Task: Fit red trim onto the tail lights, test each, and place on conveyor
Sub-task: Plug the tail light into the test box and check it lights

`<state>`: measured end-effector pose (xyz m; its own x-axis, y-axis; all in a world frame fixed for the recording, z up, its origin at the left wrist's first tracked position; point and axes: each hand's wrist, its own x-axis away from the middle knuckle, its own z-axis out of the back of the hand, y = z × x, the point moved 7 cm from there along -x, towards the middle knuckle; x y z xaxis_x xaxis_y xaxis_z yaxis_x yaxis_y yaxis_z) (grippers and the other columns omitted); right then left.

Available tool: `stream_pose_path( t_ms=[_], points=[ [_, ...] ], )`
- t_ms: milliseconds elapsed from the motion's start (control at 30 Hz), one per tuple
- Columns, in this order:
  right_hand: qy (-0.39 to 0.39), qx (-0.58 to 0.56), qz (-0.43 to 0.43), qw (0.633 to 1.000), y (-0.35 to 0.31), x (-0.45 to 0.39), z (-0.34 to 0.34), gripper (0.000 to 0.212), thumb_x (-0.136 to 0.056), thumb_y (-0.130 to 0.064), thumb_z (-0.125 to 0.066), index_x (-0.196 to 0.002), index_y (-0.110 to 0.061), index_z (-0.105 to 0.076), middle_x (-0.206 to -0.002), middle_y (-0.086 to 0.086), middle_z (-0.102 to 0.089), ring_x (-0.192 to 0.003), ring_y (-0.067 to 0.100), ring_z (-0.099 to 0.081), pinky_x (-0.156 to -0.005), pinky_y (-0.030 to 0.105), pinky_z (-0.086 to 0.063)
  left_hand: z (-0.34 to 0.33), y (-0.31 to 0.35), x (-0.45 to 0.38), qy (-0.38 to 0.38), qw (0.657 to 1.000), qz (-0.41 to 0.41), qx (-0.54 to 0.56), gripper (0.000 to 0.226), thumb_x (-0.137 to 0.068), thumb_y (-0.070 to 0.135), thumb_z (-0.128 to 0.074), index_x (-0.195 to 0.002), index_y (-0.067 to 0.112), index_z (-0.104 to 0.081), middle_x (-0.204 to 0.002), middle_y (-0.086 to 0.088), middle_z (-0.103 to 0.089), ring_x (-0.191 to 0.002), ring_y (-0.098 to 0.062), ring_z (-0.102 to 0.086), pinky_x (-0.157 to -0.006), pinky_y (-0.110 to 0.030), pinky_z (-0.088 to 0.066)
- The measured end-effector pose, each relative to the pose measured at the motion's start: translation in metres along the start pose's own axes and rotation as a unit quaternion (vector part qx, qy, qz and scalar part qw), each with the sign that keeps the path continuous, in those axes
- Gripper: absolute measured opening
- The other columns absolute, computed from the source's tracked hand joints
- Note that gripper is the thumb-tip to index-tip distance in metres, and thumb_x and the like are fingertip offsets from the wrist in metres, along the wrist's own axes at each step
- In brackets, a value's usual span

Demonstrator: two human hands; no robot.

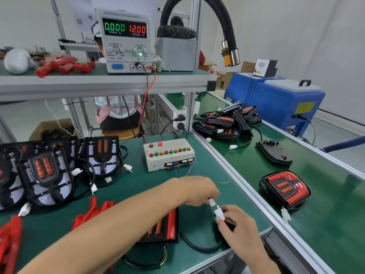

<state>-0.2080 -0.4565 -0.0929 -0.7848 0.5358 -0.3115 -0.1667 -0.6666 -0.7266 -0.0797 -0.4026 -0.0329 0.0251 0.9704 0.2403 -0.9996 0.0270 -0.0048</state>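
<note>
Testing step, by the look of it: both hands busy with connectors above the bench edge. Left hand point(199, 191) pinching one white plug point(212, 202), right hand point(239, 226) pinching the mating white connector point(219, 213); the two touching or nearly so, mated or not — cannot tell. Trimmed tail light point(160, 226) flat on green mat point(138, 186) under left forearm, black cable looping off toward right hand. Supply point(125, 39) reading 0.000 A, 12.00 V, so probably no load drawn. Next move likely calls for straight axial alignment, then a look at test box point(168, 154) lamps. Finished lamp point(285, 187) on conveyor belt point(325, 224): glossy red lens, black rounded housing. Loose red trim pieces point(92, 211) beside: thin, rigid-looking plastic.
</note>
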Motion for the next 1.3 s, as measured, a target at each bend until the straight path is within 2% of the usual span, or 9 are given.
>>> stream_pose_path(
  t_ms=[100,300,533,633,733,833,1033,1167,1300],
  points=[
    [0.031,-0.024,-0.002,0.999,-0.001,0.004,0.005,0.017,-0.083,-0.014,-0.079,-0.074,-0.024,-0.067,-0.103,-0.015,-0.069,-0.09,0.012,-0.07,-0.08,0.029,-0.058,-0.004,-0.001,-0.001,-0.004,0.999,0.02,-0.035,0.017,-0.097,0.014,-0.061,-0.113,0.01,-0.066,-0.105,-0.011,-0.068,-0.099,-0.035,-0.063,-0.068,-0.038,-0.047],
    [0.058,0.033,0.014,0.998,-0.026,0.005,0.013,0.02,-0.086,-0.036,-0.073,-0.075,-0.038,-0.057,-0.086,-0.01,-0.053,-0.066,0.013,-0.053,-0.063,0.016,-0.04,0.005,-0.02,0.035,0.103,0.989,0.067,0.087,0.046,-0.101,0.034,-0.059,-0.145,0.022,-0.053,-0.138,-0.009,-0.059,-0.133,-0.028,-0.048,-0.112,-0.044,-0.037],
    [-0.044,-0.018,-0.049,0.998,-0.051,0.003,0.011,0.016,-0.091,-0.034,-0.07,-0.08,-0.024,-0.064,-0.064,-0.009,-0.062,-0.051,0.006,-0.052,-0.053,0.017,-0.042,0.0,-0.07,0.145,0.264,0.872,0.338,0.236,0.014,-0.096,0.028,-0.057,-0.096,0.022,-0.07,-0.098,0.004,-0.064,-0.1,-0.02,-0.062,-0.09,-0.036,-0.049],
    [-0.082,-0.101,-0.086,0.988,-0.061,0.011,0.008,0.02,-0.093,-0.027,-0.069,-0.077,-0.018,-0.062,-0.064,0.004,-0.066,-0.045,0.012,-0.055,-0.048,0.022,-0.046,-0.014,-0.076,0.184,0.254,0.834,0.417,0.257,0.015,-0.097,0.031,-0.059,-0.093,0.019,-0.067,-0.091,0.006,-0.062,-0.093,-0.02,-0.061,-0.083,-0.034,-0.048],
    [-0.125,-0.199,-0.12,0.965,-0.076,0.013,0.003,0.023,-0.094,-0.024,-0.069,-0.081,-0.006,-0.06,-0.069,0.01,-0.069,-0.046,0.018,-0.054,-0.047,0.026,-0.045,-0.027,-0.066,0.195,0.161,0.84,0.451,0.257,0.03,-0.098,0.039,-0.057,-0.089,0.011,-0.062,-0.093,-0.007,-0.067,-0.091,-0.028,-0.063,-0.079,-0.038,-0.052],
    [-0.203,-0.283,-0.128,0.928,-0.097,0.014,-0.004,0.016,-0.094,-0.023,-0.071,-0.082,-0.012,-0.065,-0.075,0.016,-0.07,-0.048,0.021,-0.053,-0.049,0.024,-0.044,-0.039,-0.055,0.193,0.098,0.836,0.462,0.28,0.044,-0.099,0.045,-0.054,-0.071,0.012,-0.045,-0.07,-0.006,-0.055,-0.065,-0.024,-0.053,-0.057,-0.034,-0.04],
    [-0.413,-0.287,-0.08,0.861,-0.151,0.038,-0.039,0.007,-0.087,-0.022,-0.076,-0.083,-0.02,-0.071,-0.075,0.013,-0.073,-0.064,0.021,-0.07,-0.064,0.027,-0.057,-0.036,-0.057,0.202,0.131,0.824,0.495,0.244,0.041,-0.101,0.043,-0.049,-0.073,0.015,-0.041,-0.073,-0.003,-0.049,-0.07,-0.025,-0.05,-0.062,-0.035,-0.034],
    [-0.308,-0.165,0.012,0.937,-0.173,0.023,-0.054,0.011,-0.091,-0.02,-0.068,-0.082,-0.023,-0.064,-0.069,-0.006,-0.069,-0.064,0.009,-0.069,-0.064,0.022,-0.053,-0.05,-0.053,0.205,0.088,0.824,0.496,0.26,0.039,-0.103,0.044,-0.046,-0.078,0.014,-0.045,-0.076,-0.002,-0.051,-0.071,-0.022,-0.052,-0.063,-0.034,-0.038],
    [-0.095,-0.092,0.086,0.987,-0.165,0.022,-0.044,0.011,-0.088,-0.02,-0.071,-0.089,-0.031,-0.068,-0.089,-0.015,-0.067,-0.088,0.006,-0.063,-0.076,0.014,-0.045,-0.056,-0.045,0.208,0.099,0.818,0.493,0.28,0.038,-0.103,0.044,-0.047,-0.08,0.014,-0.047,-0.083,-0.005,-0.057,-0.078,-0.026,-0.055,-0.066,-0.033,-0.039]
  ],
)
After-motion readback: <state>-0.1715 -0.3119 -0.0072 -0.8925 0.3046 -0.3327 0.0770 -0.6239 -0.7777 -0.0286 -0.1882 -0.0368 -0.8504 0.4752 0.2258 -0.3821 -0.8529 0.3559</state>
